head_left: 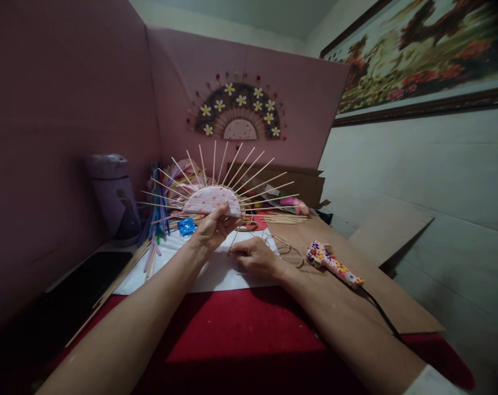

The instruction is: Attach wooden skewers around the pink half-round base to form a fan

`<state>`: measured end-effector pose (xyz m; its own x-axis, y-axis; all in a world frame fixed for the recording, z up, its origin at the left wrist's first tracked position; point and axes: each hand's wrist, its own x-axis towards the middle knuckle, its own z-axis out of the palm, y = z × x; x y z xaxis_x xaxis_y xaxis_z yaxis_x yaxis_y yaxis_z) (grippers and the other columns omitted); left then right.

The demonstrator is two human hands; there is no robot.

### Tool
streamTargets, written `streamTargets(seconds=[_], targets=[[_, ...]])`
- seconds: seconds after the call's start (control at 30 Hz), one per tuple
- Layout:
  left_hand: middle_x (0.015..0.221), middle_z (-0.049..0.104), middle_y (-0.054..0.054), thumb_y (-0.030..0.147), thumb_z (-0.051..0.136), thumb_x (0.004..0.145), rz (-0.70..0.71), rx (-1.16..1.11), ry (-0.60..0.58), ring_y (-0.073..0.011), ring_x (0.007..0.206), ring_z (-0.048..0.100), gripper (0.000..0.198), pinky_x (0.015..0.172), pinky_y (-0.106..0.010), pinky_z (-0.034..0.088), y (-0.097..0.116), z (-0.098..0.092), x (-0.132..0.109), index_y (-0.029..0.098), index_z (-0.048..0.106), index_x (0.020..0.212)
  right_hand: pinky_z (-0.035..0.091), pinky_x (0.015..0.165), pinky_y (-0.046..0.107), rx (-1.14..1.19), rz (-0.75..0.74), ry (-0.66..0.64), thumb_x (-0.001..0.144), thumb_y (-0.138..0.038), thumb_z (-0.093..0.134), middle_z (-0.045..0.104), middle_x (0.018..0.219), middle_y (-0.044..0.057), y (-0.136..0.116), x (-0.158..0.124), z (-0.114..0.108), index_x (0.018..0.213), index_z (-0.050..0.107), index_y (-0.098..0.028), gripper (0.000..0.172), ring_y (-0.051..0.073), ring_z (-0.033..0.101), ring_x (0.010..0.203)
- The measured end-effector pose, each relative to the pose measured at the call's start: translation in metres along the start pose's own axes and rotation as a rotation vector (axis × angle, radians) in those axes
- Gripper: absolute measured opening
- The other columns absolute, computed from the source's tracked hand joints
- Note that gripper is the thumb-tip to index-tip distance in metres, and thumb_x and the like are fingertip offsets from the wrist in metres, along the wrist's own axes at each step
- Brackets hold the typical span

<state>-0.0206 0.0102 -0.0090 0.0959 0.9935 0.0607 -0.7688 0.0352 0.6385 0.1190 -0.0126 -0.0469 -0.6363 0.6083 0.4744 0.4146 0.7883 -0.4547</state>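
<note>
A half-round base (210, 199) covered in white cloth with pink dots is held up by my left hand (216, 227), thumb in front at its lower right. Thin wooden sticks (215, 164) fan out from its curved edge. Brown cord (241, 204) runs along the right part of that edge and hangs down toward my right hand (252, 255). My right hand is closed low over the white sheet (216, 270), its fingers pinched near the hanging cord. Loops of the cord (288, 248) lie just to its right.
A flower-patterned glue gun (333, 264) lies on cardboard (380, 296) at the right. A purple bottle (116, 200) stands at the left near pipe cleaners (160, 192) and a blue packet (186, 227). A finished fan (241, 104) hangs on the pink panel (306, 109).
</note>
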Motion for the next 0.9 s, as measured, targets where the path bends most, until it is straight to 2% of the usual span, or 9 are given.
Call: streamTargets(seconds=[0.13,0.23,0.5,0.67,0.9], targets=[[0.06,0.066,-0.003,0.014,0.059,0.075,-0.01,-0.032,-0.019,-0.0154,0.059,0.064,0.007,0.063,-0.029,0.053,0.002,0.001,-0.001,0.014,0.058,0.068,0.034,0.055,0.02,0.024,0.115,0.005,0.07,-0.01,0.045,0.06,0.058,-0.001,0.009,0.002,0.0,0.065,0.066,-0.016,0.022,0.01,0.05,0.056],[0.059,0.066,-0.003,0.016,0.06,0.074,-0.017,-0.034,-0.028,-0.0152,0.057,0.064,0.006,0.059,-0.027,0.052,0.002,0.003,-0.002,0.014,0.057,0.07,0.034,0.056,0.022,-0.041,0.176,0.007,0.069,-0.012,0.046,0.064,0.064,0.0,0.012,0.003,-0.003,0.069,0.067,-0.018,0.021,0.012,0.053,0.06],[0.058,0.066,-0.003,0.015,0.059,0.075,-0.028,-0.029,-0.054,-0.0139,0.054,0.062,0.005,0.056,-0.027,0.052,0.003,0.008,-0.005,0.013,0.057,0.07,0.028,0.053,0.024,-0.228,0.312,0.022,0.07,-0.02,0.047,0.063,0.064,0.002,0.014,0.003,-0.009,0.067,0.065,-0.018,0.018,0.013,0.049,0.059],[0.058,0.065,-0.003,0.01,0.06,0.072,-0.008,-0.034,-0.057,-0.0117,0.05,0.06,0.006,0.052,-0.024,0.051,0.004,0.012,-0.006,0.012,0.058,0.068,0.028,0.054,0.023,-0.164,0.409,0.082,0.074,-0.028,0.046,0.062,0.065,0.002,0.017,0.004,-0.014,0.068,0.064,-0.019,0.021,0.013,0.049,0.059],[0.059,0.064,-0.001,0.007,0.062,0.07,0.006,-0.057,-0.07,-0.0107,0.049,0.058,0.007,0.048,-0.022,0.049,0.005,0.009,-0.004,0.013,0.058,0.069,0.028,0.052,0.022,-0.114,0.491,0.171,0.074,-0.03,0.048,0.06,0.061,-0.001,0.022,0.002,-0.016,0.069,0.062,-0.021,0.017,0.012,0.049,0.058]])
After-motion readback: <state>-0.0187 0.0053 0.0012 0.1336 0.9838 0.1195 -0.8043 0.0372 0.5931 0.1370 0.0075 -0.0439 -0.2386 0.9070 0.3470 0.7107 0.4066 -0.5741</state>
